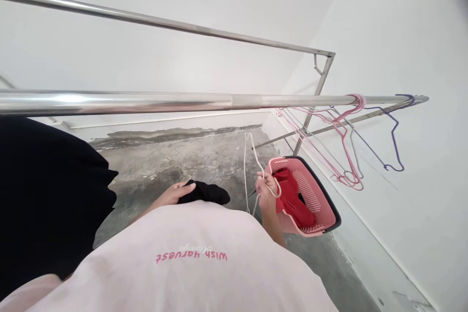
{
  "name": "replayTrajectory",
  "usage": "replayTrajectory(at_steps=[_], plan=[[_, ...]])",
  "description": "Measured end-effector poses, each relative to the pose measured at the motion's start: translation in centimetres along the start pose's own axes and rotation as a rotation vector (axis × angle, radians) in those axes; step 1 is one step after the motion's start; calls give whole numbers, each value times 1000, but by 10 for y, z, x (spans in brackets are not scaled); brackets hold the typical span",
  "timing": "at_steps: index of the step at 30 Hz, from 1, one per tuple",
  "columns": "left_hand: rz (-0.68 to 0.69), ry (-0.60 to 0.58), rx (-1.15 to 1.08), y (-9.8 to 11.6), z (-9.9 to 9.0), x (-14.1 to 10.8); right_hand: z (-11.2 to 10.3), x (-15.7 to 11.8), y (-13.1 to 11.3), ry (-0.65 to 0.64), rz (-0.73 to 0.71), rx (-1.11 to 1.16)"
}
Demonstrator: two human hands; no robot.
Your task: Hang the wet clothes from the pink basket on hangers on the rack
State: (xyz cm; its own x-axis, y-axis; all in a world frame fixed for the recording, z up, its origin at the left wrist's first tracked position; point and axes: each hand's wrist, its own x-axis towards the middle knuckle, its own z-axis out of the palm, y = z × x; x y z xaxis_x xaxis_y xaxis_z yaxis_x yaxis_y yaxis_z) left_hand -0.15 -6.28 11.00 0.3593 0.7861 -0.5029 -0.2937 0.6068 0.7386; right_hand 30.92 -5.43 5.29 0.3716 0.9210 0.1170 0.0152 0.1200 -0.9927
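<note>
Pale pink cotton of the wearer's T-shirt [197,282] fills the bottom centre of the frame, its "Wish Harvest" lettering upside down from this angle. Just above its upper edge, slightly left of centre, the left hand [179,191] grips a black garment [208,192] — the thumb lies along the top of the cloth and presses it into the palm. Matt and plain, the garment is bunched into a soft, narrow roll with a rounded end pointing right; its lower part is hidden behind the shirt, so its kind cannot be told.

Right of centre, the right hand [266,187] is closed around a slim white hanger [256,153], fingers curled over the wire near the hook. That hanger is bare and tilted, one end pointing up the frame, its curved hook toward the right.

Just beyond that hand, a pink laundry basket [326,202] with a perforated wall and a black rim section holds a crumpled bright red garment [292,200]. Across the middle of the frame runs a shiny metal front rail [146,101], with a rear rail [183,27] slanting above it. Pink hangers [344,144] and a purple hanger [394,131] hang bare at the right. At the lower left, a large black cloth [47,195] with a wavy edge hangs below the front rail — grey, stained concrete floor [146,168] shows beyond it.
</note>
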Motion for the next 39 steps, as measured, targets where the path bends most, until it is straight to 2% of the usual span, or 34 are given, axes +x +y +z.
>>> replayTrajectory(at_steps=[2, 5, 7, 10, 13, 17, 23, 28, 30, 33, 39], plan=[[8, 116, -105, 4, -2, 2, 9, -8, 2, -56, 60, 5], [-23, 290, -261, 17, -5, 1, 17, -16, 0, -93, 77, -25], [44, 362, -299, 25, -8, 0, 20, -22, -2, -126, 85, 24], [127, 385, -308, 33, -13, -3, 27, -31, -3, -191, 121, 75], [153, 366, -319, 32, -17, -4, 32, -41, -3, -278, 142, 27], [168, 371, -338, 26, -19, -3, 38, -48, -3, -486, 157, -40], [198, 456, -397, 25, -20, -2, 53, -51, -7, -757, 167, -241], [356, 531, -470, 28, -15, 0, 56, -43, -10, -931, 99, -353], [413, 547, -449, 26, -10, 0, 55, -41, -11, -960, 82, -353], [459, 480, -354, 18, -1, -1, 55, -43, -10, -934, 107, -313], [318, 109, -11, 2, 11, -10, 66, -51, 10, -792, 393, -190]])
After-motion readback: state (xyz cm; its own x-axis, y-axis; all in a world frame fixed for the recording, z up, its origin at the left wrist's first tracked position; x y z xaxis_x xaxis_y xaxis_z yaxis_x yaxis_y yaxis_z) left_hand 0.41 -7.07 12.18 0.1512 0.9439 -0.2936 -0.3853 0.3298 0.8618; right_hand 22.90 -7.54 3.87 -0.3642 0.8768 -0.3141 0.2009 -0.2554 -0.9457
